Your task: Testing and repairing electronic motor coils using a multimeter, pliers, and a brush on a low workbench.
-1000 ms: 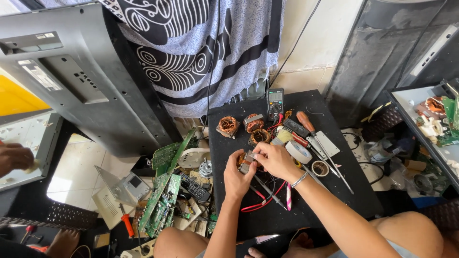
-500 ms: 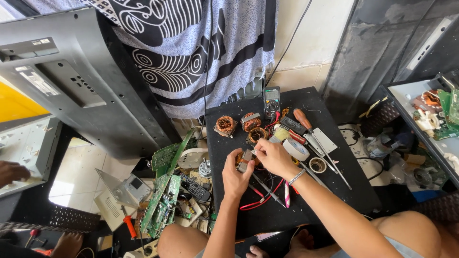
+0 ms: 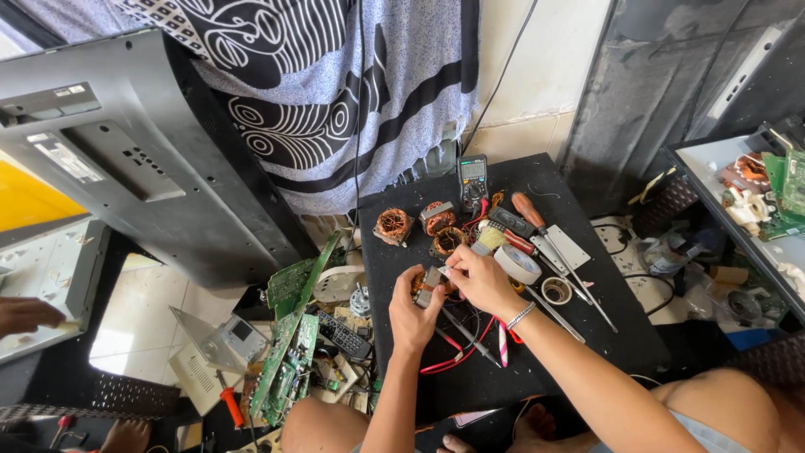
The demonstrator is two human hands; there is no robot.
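Both my hands meet over the black mat [image 3: 587, 335]. My left hand [image 3: 412, 309] grips a small copper-wound coil part [image 3: 428, 281] from below. My right hand [image 3: 478, 281] pinches the top of the same part with its fingertips; a thin bracelet sits on that wrist. Red and black probe leads [image 3: 457, 352] lie on the mat just under my hands. Beyond my hands lie three more copper coils [image 3: 394, 225], a multimeter [image 3: 473, 178], a roll of tape [image 3: 516, 263] and a red-handled screwdriver [image 3: 537, 220].
A large grey television back [image 3: 126, 151] leans at the left. Green circuit boards [image 3: 289, 352] and a remote lie left of the mat. Another person's hand [image 3: 25, 315] rests on a panel at far left. A shelf with parts [image 3: 755, 193] stands at right.
My hands stay together on the coil part with only slight finger movement. The other person's hand at far left has shifted a little.
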